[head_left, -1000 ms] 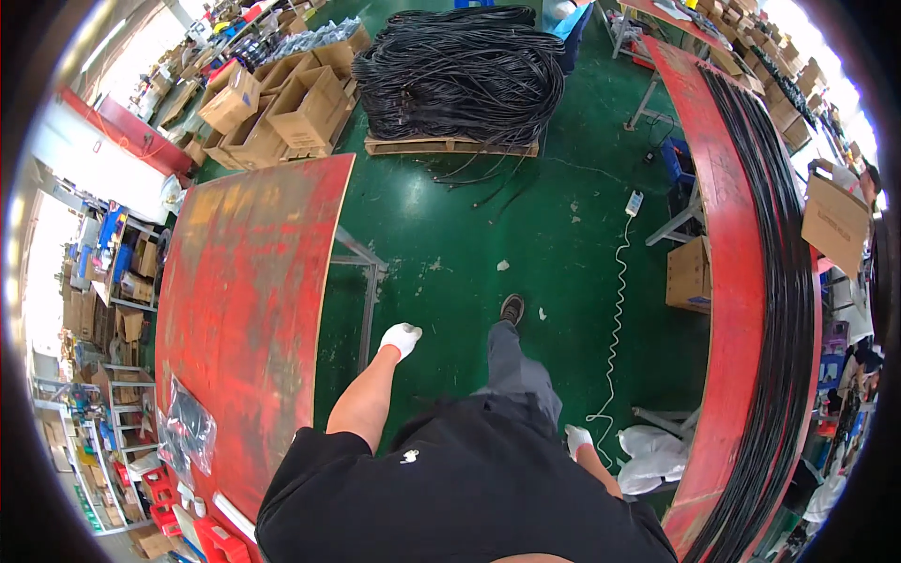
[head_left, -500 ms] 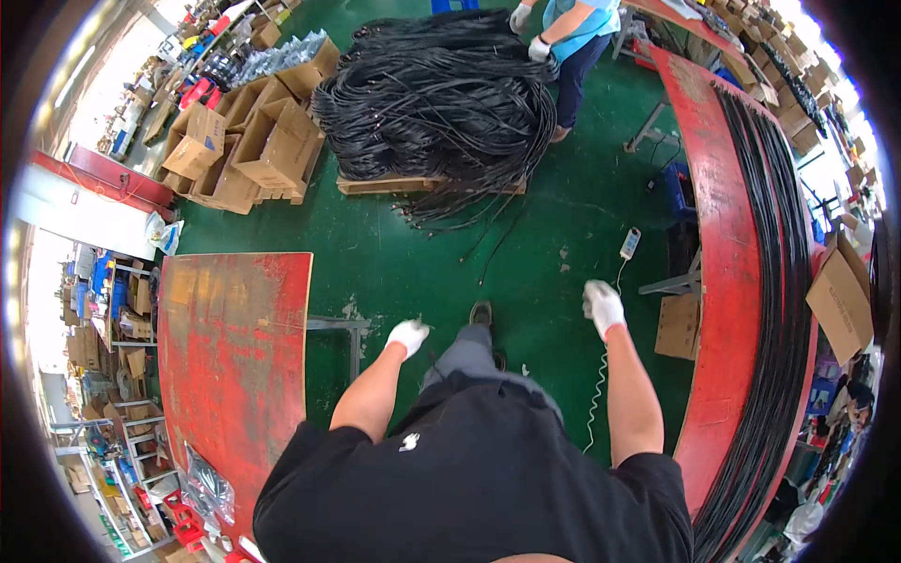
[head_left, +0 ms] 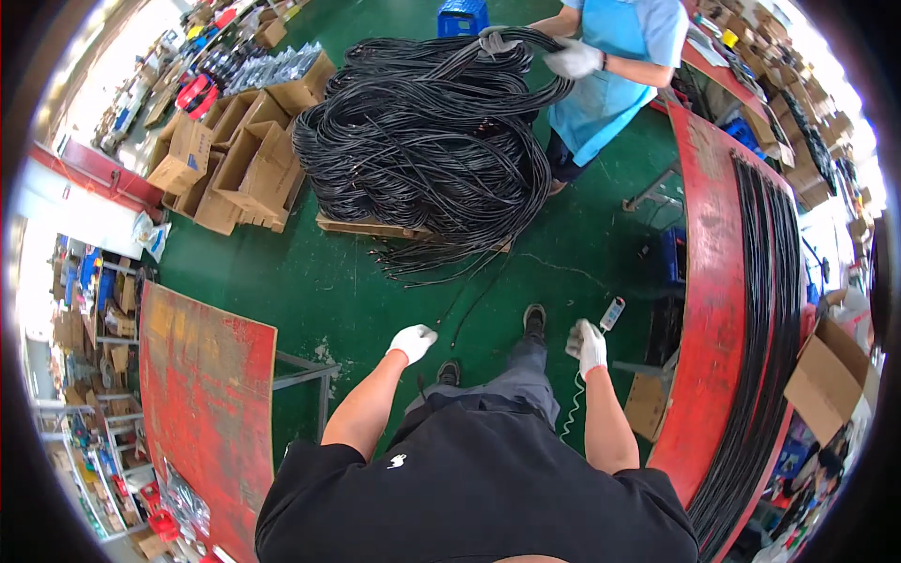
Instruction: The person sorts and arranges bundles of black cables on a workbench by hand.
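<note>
My left hand, in a white glove, hangs over the green floor with its fingers curled in; nothing shows in it. My right hand, also gloved, has loosely bent fingers slightly apart and no visible load. Just beyond its fingertips in view is a slim white box on a coiled white cord; whether they touch I cannot tell. Ahead, a big heap of black cables lies on a wooden pallet, loose ends trailing on the floor. A co-worker in a blue apron grips a cable bundle there with gloved hands.
A worn red table stands at my left. Along my right runs a long red table bearing black cables. Open cardboard boxes stand left of the pallet, a blue stool behind it. Another carton is at far right.
I have moved forward, so the pallet and co-worker appear nearer. The co-worker now lifts a cable bundle with both hands. My right hand has come lower and inward; my left hand shifted little.
</note>
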